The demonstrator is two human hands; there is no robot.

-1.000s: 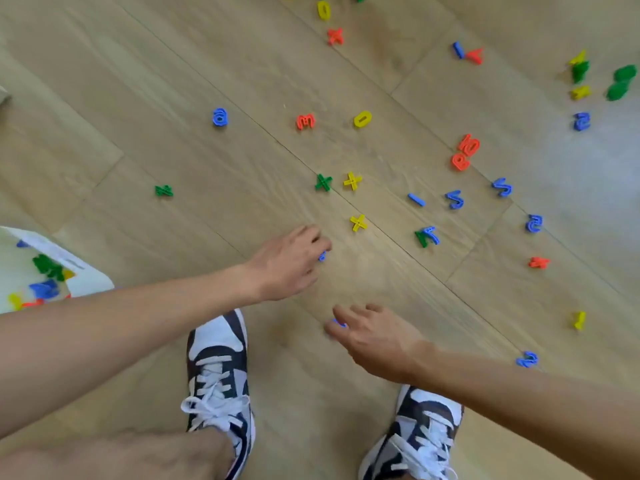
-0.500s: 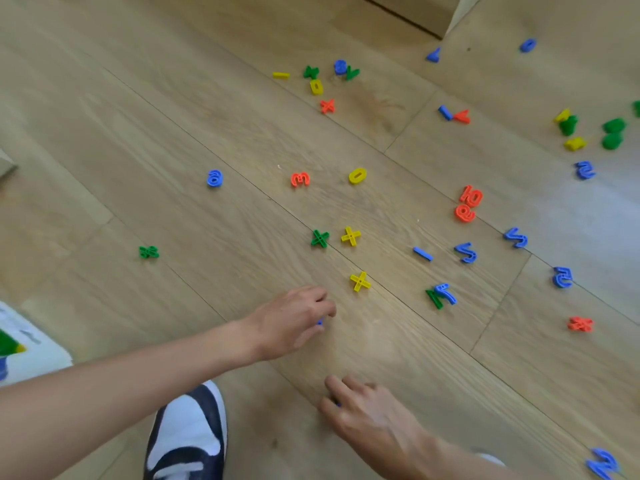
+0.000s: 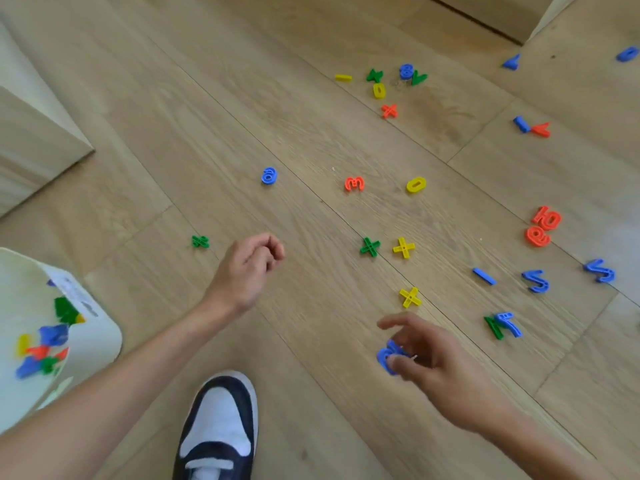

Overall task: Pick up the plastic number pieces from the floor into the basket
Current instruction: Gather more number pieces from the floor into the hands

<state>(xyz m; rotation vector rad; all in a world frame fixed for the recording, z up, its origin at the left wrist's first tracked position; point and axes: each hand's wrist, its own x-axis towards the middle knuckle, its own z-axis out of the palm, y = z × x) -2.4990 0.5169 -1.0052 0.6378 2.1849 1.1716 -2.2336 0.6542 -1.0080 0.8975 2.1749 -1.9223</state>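
Coloured plastic number and sign pieces lie scattered over the wooden floor. My right hand (image 3: 436, 362) pinches a blue number piece (image 3: 387, 357) between thumb and fingers, just above the floor. My left hand (image 3: 249, 265) hovers over the boards with its fingers curled shut; the small blue piece it touched earlier is not on the floor and is hidden if it is inside the fist. The white basket (image 3: 104, 337) stands at the left edge with several pieces inside. Near my hands lie a yellow cross (image 3: 410, 297), a green cross (image 3: 370, 246) and a green sign piece (image 3: 200, 241).
My dark and white shoe (image 3: 218, 427) stands at the bottom centre. A pale cabinet corner (image 3: 38, 140) juts in at the upper left. More pieces, such as a blue 6 (image 3: 269, 176), a red 3 (image 3: 354, 183) and a yellow 0 (image 3: 415, 185), lie farther out and to the right.
Both hands have lifted off the floor. The right hand has taken up a blue number. The left hand has closed and drawn back towards the basket, and its blue piece is gone from the floor.
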